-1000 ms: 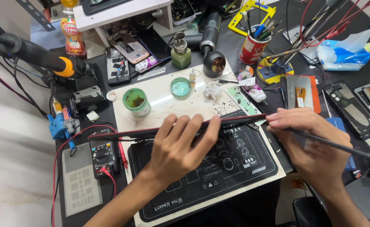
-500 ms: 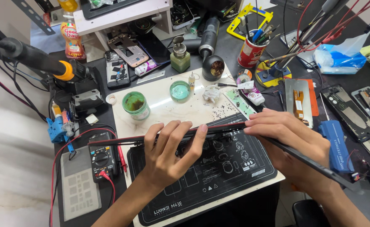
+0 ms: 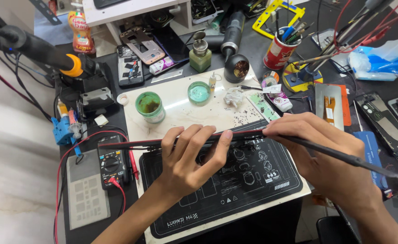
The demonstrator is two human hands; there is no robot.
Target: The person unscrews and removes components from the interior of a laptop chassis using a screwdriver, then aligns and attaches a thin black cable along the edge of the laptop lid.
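My left hand (image 3: 187, 160) is closed on a thin flat phone (image 3: 181, 141) held edge-up: fingers curl over its top edge, thumb behind, out of sight. Edge is dark with a red line, long and straight, running from above the meter to my right hand. Right hand (image 3: 318, 149) is closed around a slim black tool (image 3: 343, 156), a matte rod trailing off to the right; its tip meets the phone's right end under my fingertips, exact contact hidden.

Phone sits above a black rubbery mat (image 3: 253, 180) printed with white outlines, rectangular, rounded corners. Mat lies on a pale glossy board (image 3: 181, 110), speckled with dark crumbs.

On the board behind: a round green jar (image 3: 149, 106), murky residue inside; a smaller clear teal dish (image 3: 199, 93); a crumpled white wad (image 3: 233, 96).

Left of my hand, on the bench: black meter (image 3: 112, 161) with round dial, red leads (image 3: 63, 180) looping; grey perforated plate (image 3: 85, 189) beside it. Blue plastic clamp (image 3: 63, 132) further back.

Far back: black handle with orange collar (image 3: 50, 53), green glass bottle (image 3: 200, 56) with metal top, red cup (image 3: 278, 50) stuffed with tools. To the right, a phone panel with orange flex (image 3: 329, 106), flat on the dark bench (image 3: 257, 43).
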